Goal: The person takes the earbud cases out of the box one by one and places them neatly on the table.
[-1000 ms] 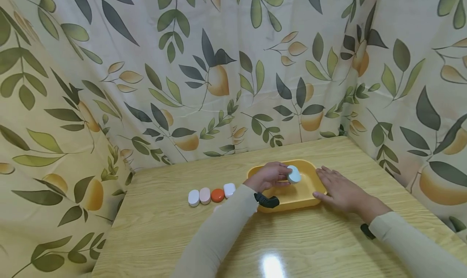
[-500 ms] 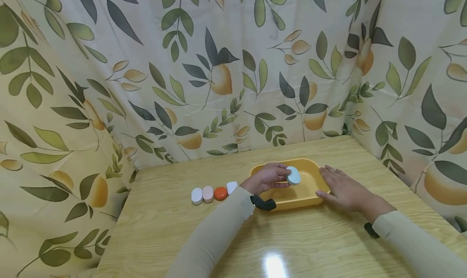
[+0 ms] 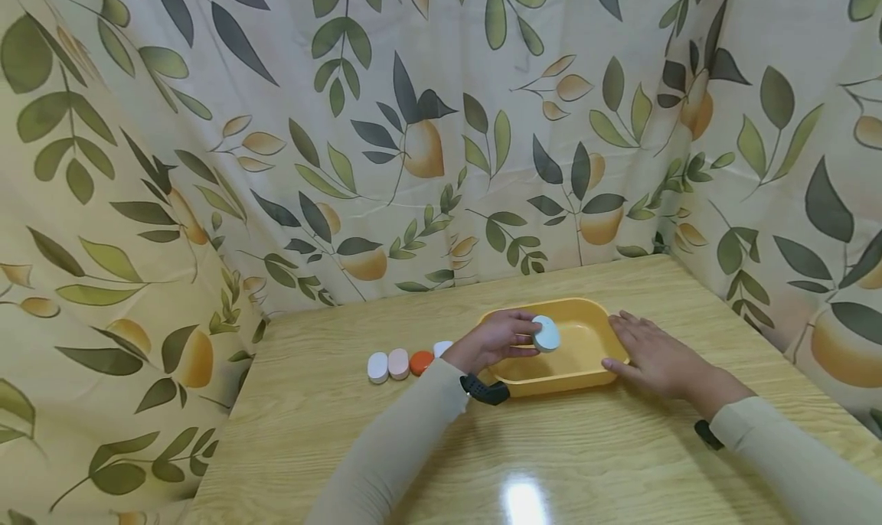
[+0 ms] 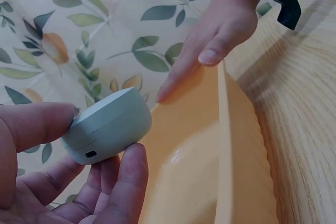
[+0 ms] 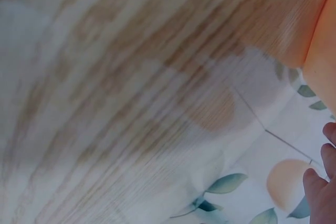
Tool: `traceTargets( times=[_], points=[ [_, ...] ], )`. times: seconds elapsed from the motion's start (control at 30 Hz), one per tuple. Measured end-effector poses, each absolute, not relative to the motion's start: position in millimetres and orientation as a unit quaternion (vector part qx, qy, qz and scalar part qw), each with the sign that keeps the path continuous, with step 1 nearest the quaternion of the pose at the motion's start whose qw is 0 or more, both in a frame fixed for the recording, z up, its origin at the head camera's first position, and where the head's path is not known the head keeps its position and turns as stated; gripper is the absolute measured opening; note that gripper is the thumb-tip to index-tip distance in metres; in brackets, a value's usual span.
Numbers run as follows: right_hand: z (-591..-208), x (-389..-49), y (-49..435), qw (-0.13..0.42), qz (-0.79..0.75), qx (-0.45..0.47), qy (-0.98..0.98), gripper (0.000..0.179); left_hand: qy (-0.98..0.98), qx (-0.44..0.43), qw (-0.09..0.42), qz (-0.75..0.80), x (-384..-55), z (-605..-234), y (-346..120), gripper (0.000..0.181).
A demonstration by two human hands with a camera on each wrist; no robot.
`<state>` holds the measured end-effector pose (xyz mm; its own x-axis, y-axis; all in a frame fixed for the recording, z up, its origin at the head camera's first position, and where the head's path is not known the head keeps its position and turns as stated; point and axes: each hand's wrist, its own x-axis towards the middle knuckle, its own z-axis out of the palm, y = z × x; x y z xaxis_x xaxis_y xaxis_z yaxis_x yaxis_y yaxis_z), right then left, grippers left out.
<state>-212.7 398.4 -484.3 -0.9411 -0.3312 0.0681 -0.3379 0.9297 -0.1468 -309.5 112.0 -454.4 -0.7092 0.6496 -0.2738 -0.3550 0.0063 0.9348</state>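
Observation:
My left hand (image 3: pixel 498 341) holds a pale mint earbud case (image 3: pixel 547 334) between thumb and fingers, above the left half of a yellow-orange tray (image 3: pixel 592 334). Up close in the left wrist view, the earbud case (image 4: pixel 113 124) is tilted, with a seam and a small dark port on its side. My right hand (image 3: pixel 654 357) rests with straight fingers against the tray's right end. Only some of its fingertips (image 5: pixel 317 182) show at the edge of the right wrist view, beside the tray (image 5: pixel 323 66).
Left of the tray stands a row of small rounded cases: a white case (image 3: pixel 377 367), a pink case (image 3: pixel 398 363), an orange-red case (image 3: pixel 421 363) and another white case (image 3: pixel 442 348), partly behind my left arm. A leaf-patterned curtain (image 3: pixel 427 226) borders the wooden table (image 3: pixel 310 433).
My left hand has drawn slightly left over the tray, still holding the earbud case. The right hand stays at the tray's end. The head view has shifted a little.

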Motion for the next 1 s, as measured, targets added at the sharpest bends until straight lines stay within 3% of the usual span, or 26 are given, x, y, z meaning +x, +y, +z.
traceTargets(
  times=[1.0],
  points=[
    [-489, -214, 400, 0.023, 0.095, 0.174, -0.980, 0.089, 0.612, 0.116, 0.342, 0.703, -308, -455, 58, 0.021]
  ],
)
